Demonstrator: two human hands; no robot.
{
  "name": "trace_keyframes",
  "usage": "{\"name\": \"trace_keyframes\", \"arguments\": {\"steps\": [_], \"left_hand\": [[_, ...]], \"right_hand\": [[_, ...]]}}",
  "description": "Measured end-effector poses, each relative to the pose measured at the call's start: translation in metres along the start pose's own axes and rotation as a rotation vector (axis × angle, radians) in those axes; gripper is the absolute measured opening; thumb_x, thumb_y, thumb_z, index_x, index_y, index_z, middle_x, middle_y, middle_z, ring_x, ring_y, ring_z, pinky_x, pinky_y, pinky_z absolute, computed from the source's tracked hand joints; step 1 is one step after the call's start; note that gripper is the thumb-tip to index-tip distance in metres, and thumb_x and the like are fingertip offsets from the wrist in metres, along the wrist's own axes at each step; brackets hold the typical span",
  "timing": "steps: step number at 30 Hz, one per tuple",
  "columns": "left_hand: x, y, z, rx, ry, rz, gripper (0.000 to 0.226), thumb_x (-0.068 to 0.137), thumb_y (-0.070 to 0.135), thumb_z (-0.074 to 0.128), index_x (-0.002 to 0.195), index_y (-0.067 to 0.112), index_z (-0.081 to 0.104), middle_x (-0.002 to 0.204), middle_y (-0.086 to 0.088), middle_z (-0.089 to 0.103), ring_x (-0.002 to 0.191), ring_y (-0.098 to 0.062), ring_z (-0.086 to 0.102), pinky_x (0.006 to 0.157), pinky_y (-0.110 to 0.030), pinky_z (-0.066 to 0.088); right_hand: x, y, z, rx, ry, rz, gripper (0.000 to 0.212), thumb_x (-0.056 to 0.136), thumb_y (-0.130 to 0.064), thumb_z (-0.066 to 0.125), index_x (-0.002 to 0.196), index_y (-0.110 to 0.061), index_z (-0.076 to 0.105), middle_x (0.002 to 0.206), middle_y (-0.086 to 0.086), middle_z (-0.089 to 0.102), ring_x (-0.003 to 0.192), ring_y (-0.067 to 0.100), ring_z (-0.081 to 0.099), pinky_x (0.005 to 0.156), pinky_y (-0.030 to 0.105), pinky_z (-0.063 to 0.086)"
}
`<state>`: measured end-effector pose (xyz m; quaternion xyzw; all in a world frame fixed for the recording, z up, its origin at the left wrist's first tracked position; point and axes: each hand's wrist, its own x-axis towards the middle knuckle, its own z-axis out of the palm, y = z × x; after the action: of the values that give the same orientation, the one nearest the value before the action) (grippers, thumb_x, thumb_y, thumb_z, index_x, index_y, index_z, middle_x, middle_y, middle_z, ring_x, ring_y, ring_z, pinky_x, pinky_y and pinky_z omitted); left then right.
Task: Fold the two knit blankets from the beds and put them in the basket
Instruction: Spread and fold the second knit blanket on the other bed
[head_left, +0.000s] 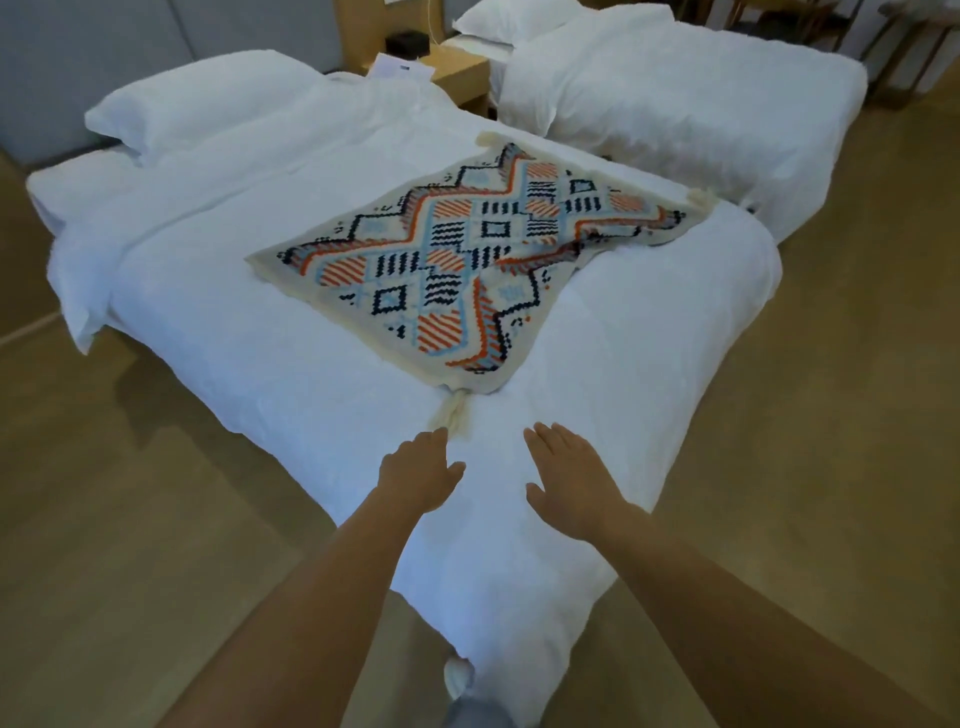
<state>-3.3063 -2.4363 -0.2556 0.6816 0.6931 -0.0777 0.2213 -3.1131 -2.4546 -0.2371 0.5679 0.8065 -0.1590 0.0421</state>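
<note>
A knit blanket (467, 254) with an orange, blue and black geometric pattern lies spread flat on the near bed (234, 312), one corner folded over on its right side. A cream tassel (452, 413) hangs from its nearest corner. My left hand (418, 475) hovers open over the white duvet, fingertips almost touching that tassel. My right hand (569, 480) is open too, palm down, a little to the right of the tassel and apart from the blanket. No basket and no second blanket are in view.
A second white bed (675, 104) stands at the back right. Between the beds sits a wooden nightstand (457, 67) with a paper and a dark box. White pillows lie at both bed heads. Wooden floor surrounds the near bed corner.
</note>
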Motion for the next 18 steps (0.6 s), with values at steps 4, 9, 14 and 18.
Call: {"name": "trace_keyframes", "arguments": {"steps": [4,9,14,18], "left_hand": [[0.054,0.001,0.015,-0.023,-0.066,-0.070,0.059,0.094,0.046,0.040,0.140,0.013,0.026,0.143,-0.008,0.039,0.126,-0.028,0.043,0.100,-0.040,0.037],[0.111,0.007,0.035,-0.012,-0.043,-0.133,0.069,0.094,0.046,0.040,0.147,0.013,0.010,0.148,-0.007,0.032,0.132,-0.025,0.036,0.102,-0.039,0.034],[0.161,0.008,0.055,-0.072,-0.044,-0.266,0.075,0.093,0.048,0.041,0.148,0.012,0.003,0.153,-0.008,0.023,0.141,-0.026,0.023,0.109,-0.042,0.028],[0.199,0.021,0.079,-0.167,-0.037,-0.373,0.079,0.092,0.051,0.043,0.148,0.015,0.000,0.157,-0.010,0.008,0.144,-0.029,0.011,0.112,-0.046,0.022]], "right_hand": [[0.065,0.015,0.011,0.022,-0.071,-0.062,0.065,0.096,-0.028,0.040,0.148,-0.009,0.008,0.158,0.009,0.010,0.146,0.024,0.007,0.119,0.035,0.006],[0.131,0.035,0.035,0.046,-0.169,-0.120,0.064,0.096,-0.029,0.040,0.148,-0.008,0.008,0.158,0.010,0.010,0.146,0.023,0.007,0.117,0.032,0.006],[0.179,0.059,0.060,-0.021,-0.287,-0.250,0.064,0.096,-0.029,0.040,0.148,-0.008,0.008,0.158,0.011,0.010,0.146,0.025,0.008,0.118,0.034,0.008],[0.217,0.084,0.077,-0.074,-0.362,-0.362,0.066,0.097,-0.029,0.038,0.148,-0.007,0.004,0.158,0.011,0.005,0.146,0.025,0.003,0.118,0.035,0.006]]}}
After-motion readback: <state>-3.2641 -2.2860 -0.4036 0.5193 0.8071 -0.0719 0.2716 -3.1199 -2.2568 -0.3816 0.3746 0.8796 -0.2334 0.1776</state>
